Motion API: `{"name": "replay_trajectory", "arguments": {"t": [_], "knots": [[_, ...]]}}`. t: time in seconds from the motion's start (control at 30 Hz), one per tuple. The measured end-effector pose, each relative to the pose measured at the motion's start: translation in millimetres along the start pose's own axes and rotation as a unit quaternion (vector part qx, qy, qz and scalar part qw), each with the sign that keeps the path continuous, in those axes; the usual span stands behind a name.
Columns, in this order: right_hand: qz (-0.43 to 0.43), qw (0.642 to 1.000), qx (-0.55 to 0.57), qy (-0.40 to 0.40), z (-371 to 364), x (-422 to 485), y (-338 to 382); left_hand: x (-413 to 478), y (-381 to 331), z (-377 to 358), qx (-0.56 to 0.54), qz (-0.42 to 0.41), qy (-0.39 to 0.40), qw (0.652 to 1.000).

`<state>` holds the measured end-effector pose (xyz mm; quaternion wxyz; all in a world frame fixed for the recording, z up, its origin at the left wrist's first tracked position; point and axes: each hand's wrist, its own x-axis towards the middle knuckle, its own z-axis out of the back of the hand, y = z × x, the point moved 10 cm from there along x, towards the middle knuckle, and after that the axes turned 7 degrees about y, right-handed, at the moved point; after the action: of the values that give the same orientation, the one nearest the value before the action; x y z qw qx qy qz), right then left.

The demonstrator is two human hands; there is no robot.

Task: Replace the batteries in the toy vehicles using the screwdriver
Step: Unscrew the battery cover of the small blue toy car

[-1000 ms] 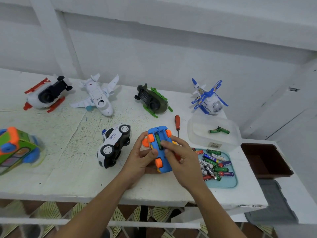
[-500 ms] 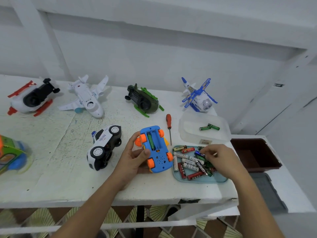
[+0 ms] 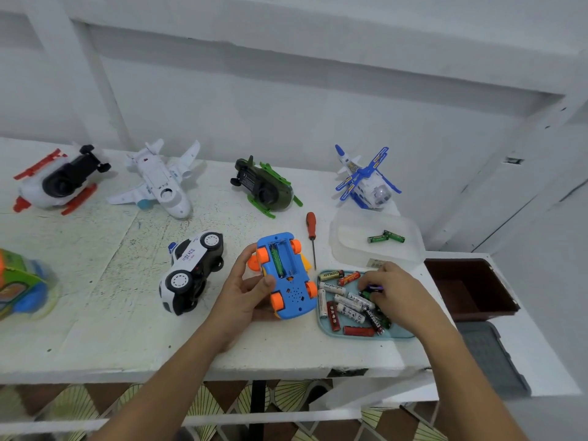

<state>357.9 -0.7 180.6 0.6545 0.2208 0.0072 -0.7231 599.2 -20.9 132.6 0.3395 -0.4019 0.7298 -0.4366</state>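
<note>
The right hand has left the blue car and gone to the battery tray, just right of the car. The left hand has stayed on the car.

From the head camera, the blue car lies belly up near the front edge of the counter. The left grip is wrapped round the car's left side, with the thumb on the belly. The right grip is narrow. It pinches a purple battery in the pile of batteries on the tray.

The battery door is off the car. One green battery sits in the slot, and the space beside it looks empty. So I think this car is about half filled. It still needs more batteries, then its door, then the screw.

The screwdriver lies just behind and right of the car, with no hand on it. Further right and behind the car, a clear box holds two green batteries.

A police car lies on its side, left of the blue car. Four flying toys wait well behind it. I cannot tell if those are done.
</note>
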Motion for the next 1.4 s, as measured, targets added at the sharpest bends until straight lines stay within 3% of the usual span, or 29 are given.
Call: {"name": "replay_trajectory", "arguments": {"t": [0.27,0.53,0.6,0.7,0.77,1.0,1.27,1.4], "knots": [[0.035,0.999,-0.029,0.019,-4.5,0.5,2.0,-1.4,-0.2,-0.6,-0.002,0.001,-0.001,1.0],[0.051,0.985,0.144,-0.075,26.0,-4.1,-0.2,-3.6,-0.6,0.3,-0.006,0.0,-0.013,1.0],[0.064,0.962,0.245,-0.102,35.4,-6.4,10.7,-3.6,-0.6,-1.0,-0.006,0.0,-0.007,1.0],[0.122,0.871,0.466,-0.091,44.9,-9.3,48.5,-3.7,-0.9,1.3,0.002,-0.004,-0.012,1.0],[0.142,0.838,0.522,-0.063,41.4,-5.2,74.7,-4.1,-0.6,1.0,0.008,-0.005,-0.011,1.0],[0.18,0.904,0.375,-0.1,30.7,3.0,118.0,-4.2,-2.5,-1.0,0.014,-0.009,-0.015,1.0],[0.254,0.923,0.247,-0.146,32.5,1.6,134.8,-4.8,-4.0,-1.7,0.017,-0.009,-0.009,1.0],[0.243,0.915,0.309,-0.088,21.2,8.1,133.3,-4.2,-3.1,-0.8,0.015,-0.005,-0.01,1.0]]}}
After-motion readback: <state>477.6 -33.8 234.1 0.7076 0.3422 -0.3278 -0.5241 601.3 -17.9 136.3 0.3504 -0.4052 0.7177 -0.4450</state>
